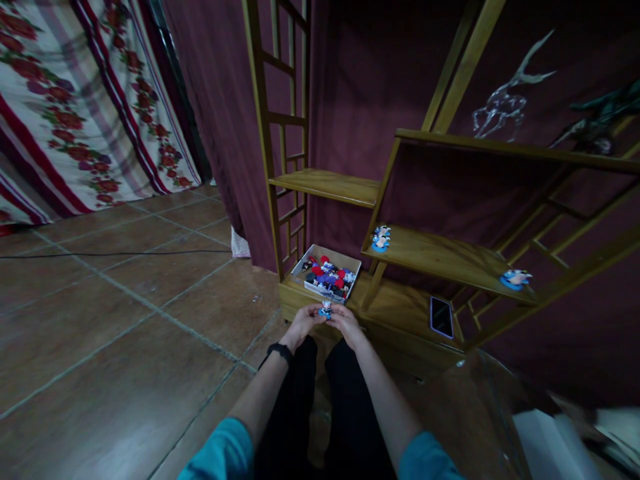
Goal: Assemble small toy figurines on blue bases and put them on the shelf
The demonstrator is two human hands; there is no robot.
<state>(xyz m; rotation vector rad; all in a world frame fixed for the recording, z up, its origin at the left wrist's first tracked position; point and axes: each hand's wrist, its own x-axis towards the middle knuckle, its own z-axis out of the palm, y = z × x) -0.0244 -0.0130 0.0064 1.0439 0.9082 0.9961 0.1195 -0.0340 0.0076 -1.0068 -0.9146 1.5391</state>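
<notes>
Between my left hand (304, 323) and my right hand (346, 321) is a small figurine (326, 309) with a white upper part and a blue base. Fingers of both hands close on it from either side, just in front of the box. The open white box (356, 267) sits on the low shelf and holds several small red, purple, black and white figurines. On the middle shelf, small figurines (381, 239) on blue bases stand at the left end, and another figurine (515, 279) on a blue base is at the right end.
A wooden display rack (330, 183) stands before a dark red curtain (350, 80). A tablet or phone (441, 317) lies on its lower shelf. Higher up are a clear deer figure (503, 110) and a dark green ornament (600, 120). A black cable (125, 253) crosses the tiled floor.
</notes>
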